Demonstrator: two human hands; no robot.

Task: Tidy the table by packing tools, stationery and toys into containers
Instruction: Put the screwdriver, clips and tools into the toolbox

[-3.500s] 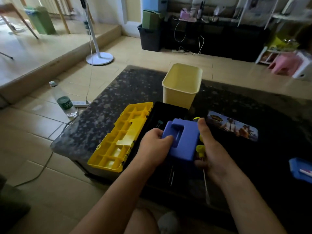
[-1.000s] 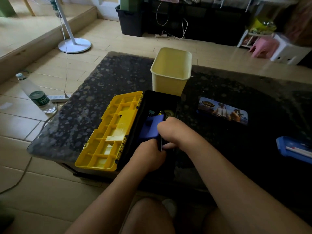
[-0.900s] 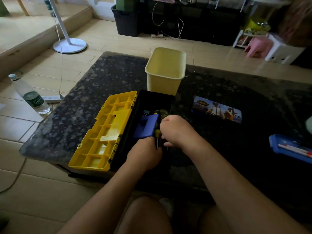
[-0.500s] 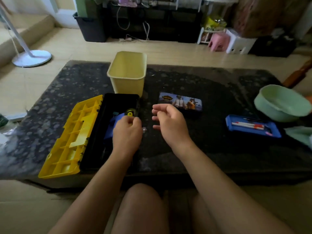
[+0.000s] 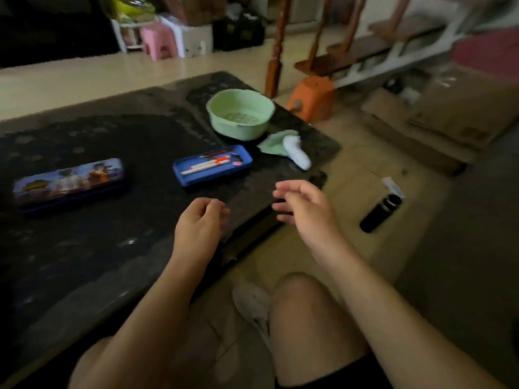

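1. Counter (image 5: 112,234): between packing steps.
2. Printed pencil case (image 5: 68,179) lies left of the open blue pencil tray (image 5: 213,176).
3. Left hand (image 5: 198,223) and right hand (image 5: 304,209) hover before that tray, each grip slack, empty; next, likely reach for it.

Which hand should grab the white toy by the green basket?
Probably the right hand: it hovers empty, nearest the white toy, while the left hand is farther left, closer to the blue pencil tray.

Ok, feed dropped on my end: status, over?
Left hand, right hand open, empty. Open blue pencil tray with pens on dark stone table, untouched. Nothing blocking it.
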